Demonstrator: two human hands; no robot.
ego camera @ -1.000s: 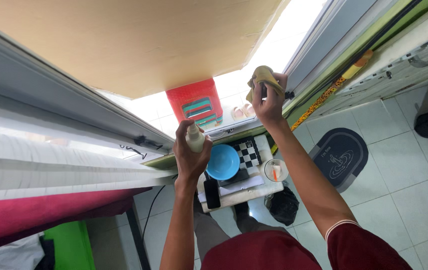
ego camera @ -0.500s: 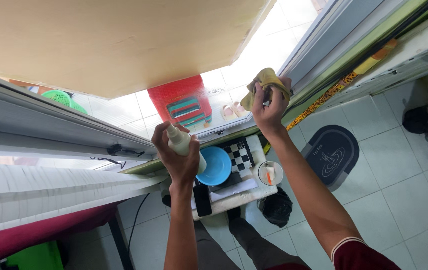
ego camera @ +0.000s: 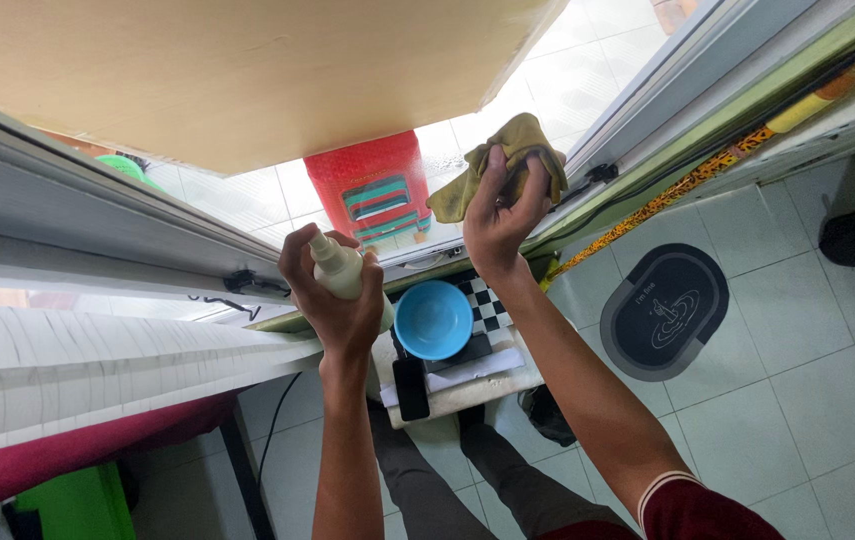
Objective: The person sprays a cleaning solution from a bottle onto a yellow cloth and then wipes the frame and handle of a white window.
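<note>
Since half-second-earlier frame, view shifted: both hands sit lower, red container beyond glass more exposed. Left hand (ego camera: pixel 339 300) wrapped tight around pale spray bottle (ego camera: pixel 342 278), fingers closed on body; bottle long axis tilted, nozzle pointing up-left toward window frame (ego camera: pixel 97 215). Right hand (ego camera: pixel 499 215) bunching olive cloth (ego camera: pixel 507 160), fingers curled, cloth against glass near latch (ego camera: pixel 599 172). Below between forearms: blue bowl (ego camera: pixel 432 320), black phone (ego camera: pixel 410 388) on small stool. Red container (ego camera: pixel 367 185) outside. Dark floor mat (ego camera: pixel 665 310) right.

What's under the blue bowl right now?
The blue bowl sits on a black-and-white checkered board, with a dark flat item beneath on a small white stool top. A black phone lies beside it. The bowl covers the rest of the board.
</note>
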